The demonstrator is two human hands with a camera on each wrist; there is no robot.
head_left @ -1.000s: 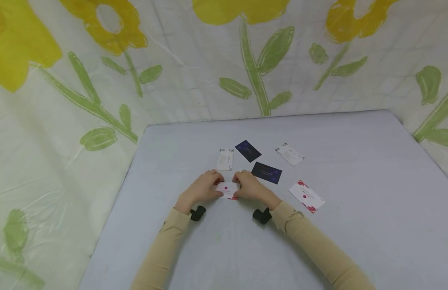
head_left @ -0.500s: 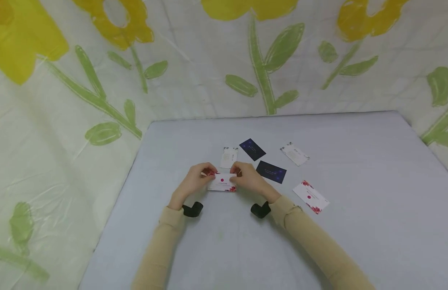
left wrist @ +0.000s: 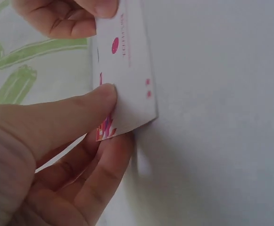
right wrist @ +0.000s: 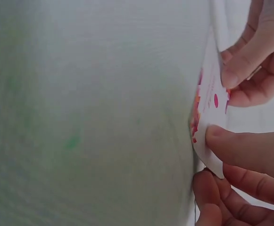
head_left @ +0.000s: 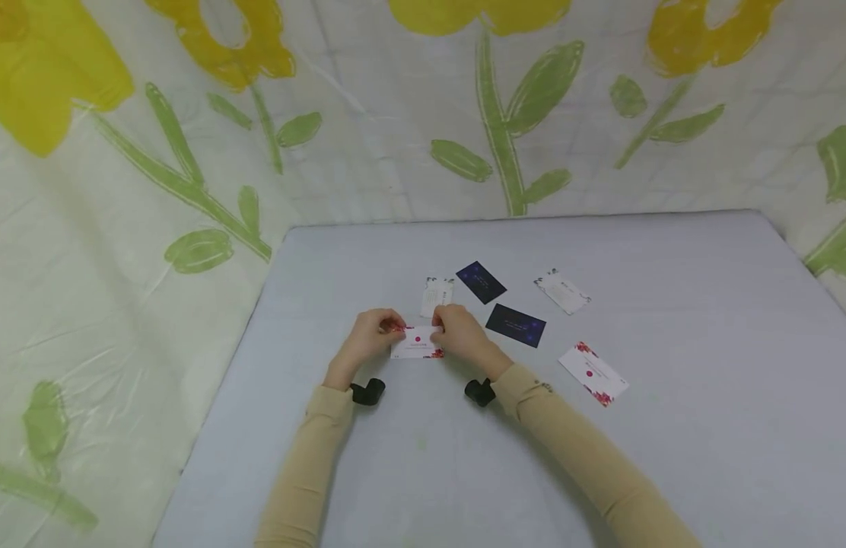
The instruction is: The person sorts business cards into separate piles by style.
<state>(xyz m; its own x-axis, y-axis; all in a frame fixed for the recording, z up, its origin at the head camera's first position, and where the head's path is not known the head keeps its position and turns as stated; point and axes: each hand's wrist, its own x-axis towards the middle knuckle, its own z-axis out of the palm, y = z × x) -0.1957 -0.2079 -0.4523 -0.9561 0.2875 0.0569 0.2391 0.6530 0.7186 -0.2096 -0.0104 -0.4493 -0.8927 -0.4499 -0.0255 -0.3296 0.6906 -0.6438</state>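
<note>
A white business card (head_left: 418, 346) with red floral corners and a red dot spans the gap between my two hands in the head view. My left hand (head_left: 371, 335) pinches its left end, thumb on the printed face and fingers behind, as the left wrist view shows on the card (left wrist: 127, 70). At the opposite end my right hand (head_left: 460, 335) pinches it the same way; in the right wrist view the thumb presses the card (right wrist: 214, 108) near a corner, fingers curled underneath. Just beyond the right hand lies a white card (head_left: 437, 293) with dark floral trim, partly covered by that hand.
Two dark blue cards, one farther back (head_left: 481, 282) and a nearer dark card (head_left: 516, 326), lie right of the hands. Behind them is another white floral card (head_left: 563, 291). A red-flowered card (head_left: 593, 374) lies farther right on the pale table (head_left: 704, 320). A flower-printed curtain (head_left: 368, 152) borders the table's back.
Both hands have shifted their grip on the red-flowered card, with more of its face showing now. The head view has swung slightly, moving the whole scene rightward. The other cards stay put.
</note>
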